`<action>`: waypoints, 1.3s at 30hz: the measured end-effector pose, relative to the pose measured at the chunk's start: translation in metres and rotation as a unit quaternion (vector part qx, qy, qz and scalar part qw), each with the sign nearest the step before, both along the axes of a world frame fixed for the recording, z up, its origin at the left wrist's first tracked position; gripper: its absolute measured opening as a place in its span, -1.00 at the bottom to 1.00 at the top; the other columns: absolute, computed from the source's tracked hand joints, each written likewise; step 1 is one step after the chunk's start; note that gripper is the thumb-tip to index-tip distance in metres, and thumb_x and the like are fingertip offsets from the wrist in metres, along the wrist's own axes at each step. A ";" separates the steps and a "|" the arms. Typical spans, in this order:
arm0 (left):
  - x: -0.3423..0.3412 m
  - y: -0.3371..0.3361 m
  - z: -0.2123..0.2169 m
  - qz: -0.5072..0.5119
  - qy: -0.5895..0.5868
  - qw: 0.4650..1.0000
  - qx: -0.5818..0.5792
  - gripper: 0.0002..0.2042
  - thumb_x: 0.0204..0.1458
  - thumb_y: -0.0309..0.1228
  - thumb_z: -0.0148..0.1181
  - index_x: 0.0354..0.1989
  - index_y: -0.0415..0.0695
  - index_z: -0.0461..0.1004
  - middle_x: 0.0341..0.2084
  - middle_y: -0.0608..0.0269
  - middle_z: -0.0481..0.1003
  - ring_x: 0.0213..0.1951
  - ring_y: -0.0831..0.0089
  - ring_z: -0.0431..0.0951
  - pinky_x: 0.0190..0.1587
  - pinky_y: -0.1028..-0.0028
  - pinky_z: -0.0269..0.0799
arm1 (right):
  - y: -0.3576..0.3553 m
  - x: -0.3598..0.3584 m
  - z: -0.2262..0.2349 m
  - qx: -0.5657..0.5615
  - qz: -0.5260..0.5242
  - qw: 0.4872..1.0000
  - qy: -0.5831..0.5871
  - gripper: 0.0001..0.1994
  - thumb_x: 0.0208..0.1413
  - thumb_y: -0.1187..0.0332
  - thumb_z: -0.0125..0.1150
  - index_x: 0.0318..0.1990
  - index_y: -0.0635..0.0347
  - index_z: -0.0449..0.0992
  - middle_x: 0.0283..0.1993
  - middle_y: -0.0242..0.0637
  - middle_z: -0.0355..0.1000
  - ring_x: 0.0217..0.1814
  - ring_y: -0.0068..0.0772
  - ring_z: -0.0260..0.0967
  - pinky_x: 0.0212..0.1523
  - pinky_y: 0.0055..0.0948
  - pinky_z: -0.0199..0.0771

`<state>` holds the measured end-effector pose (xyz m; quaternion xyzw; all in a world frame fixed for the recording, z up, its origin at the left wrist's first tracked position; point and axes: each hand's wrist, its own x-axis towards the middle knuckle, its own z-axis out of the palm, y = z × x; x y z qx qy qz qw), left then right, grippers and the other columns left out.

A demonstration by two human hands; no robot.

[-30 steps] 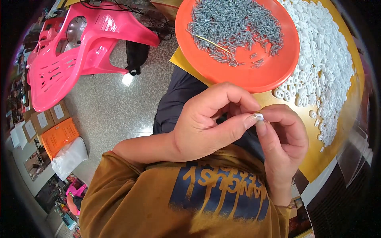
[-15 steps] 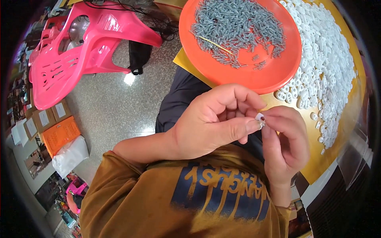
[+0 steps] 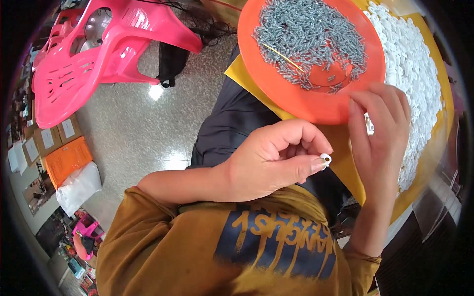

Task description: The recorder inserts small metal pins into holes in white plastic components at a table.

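My left hand (image 3: pixel 276 163) pinches a small white plastic piece with a hole (image 3: pixel 326 159) between thumb and forefinger, in front of my lap. The other fingers of that hand are curled in. My right hand (image 3: pixel 382 116) is over the near right rim of a round orange-red plate (image 3: pixel 316 111). Its fingers are bent and apart, and I see nothing in them. A heap of small metal coil springs (image 3: pixel 306 34) fills much of the plate, with a thin yellow stick (image 3: pixel 282 56) lying among them. A few springs lie loose towards the near right side.
A large heap of white plastic pieces (image 3: pixel 414 64) covers the yellow table (image 3: pixel 442 79) at the right. A pink plastic chair (image 3: pixel 89 69) stands at the left on the speckled floor. Cardboard boxes (image 3: pixel 47 138), an orange package (image 3: pixel 69 160) and a white bag (image 3: pixel 79 187) sit beyond it.
My right hand has left the white piece and moved up and right to the plate's rim. My left hand keeps the piece, slightly lower. The plate appears shifted to the right in view.
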<state>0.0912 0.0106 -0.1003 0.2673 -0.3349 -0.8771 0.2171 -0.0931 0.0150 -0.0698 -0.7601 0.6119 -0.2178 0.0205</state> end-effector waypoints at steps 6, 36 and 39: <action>0.002 -0.001 -0.009 -0.007 0.028 0.999 0.034 -0.83 0.00 -0.56 0.03 -0.21 -0.20 0.31 -0.42 0.40 0.35 -0.42 0.75 0.33 -0.39 0.71 0.29 | -0.024 -0.003 -0.006 0.064 -0.002 0.996 0.060 -0.94 -0.20 0.54 0.08 -0.50 0.27 0.36 -0.46 -0.25 0.30 -0.36 -0.22 0.23 -0.26 -0.36 0.19; 0.002 -0.003 -0.017 -0.015 0.030 0.999 0.031 -0.86 0.00 -0.55 0.02 -0.25 -0.20 0.31 -0.42 0.42 0.34 -0.40 0.76 0.30 -0.39 0.72 0.24 | -0.034 0.000 -0.011 0.021 -0.010 0.998 0.053 -0.91 -0.25 0.59 0.08 -0.51 0.24 0.35 -0.51 -0.27 0.29 -0.39 -0.23 0.25 -0.27 -0.38 0.21; 0.002 -0.002 -0.016 -0.013 0.037 0.998 0.046 -0.86 0.00 -0.56 0.02 -0.25 -0.20 0.31 -0.42 0.42 0.34 -0.40 0.76 0.30 -0.38 0.73 0.24 | -0.034 0.003 -0.008 0.041 0.005 0.999 0.009 -0.92 -0.21 0.58 0.08 -0.48 0.24 0.37 -0.49 -0.26 0.31 -0.36 -0.22 0.26 -0.25 -0.38 0.21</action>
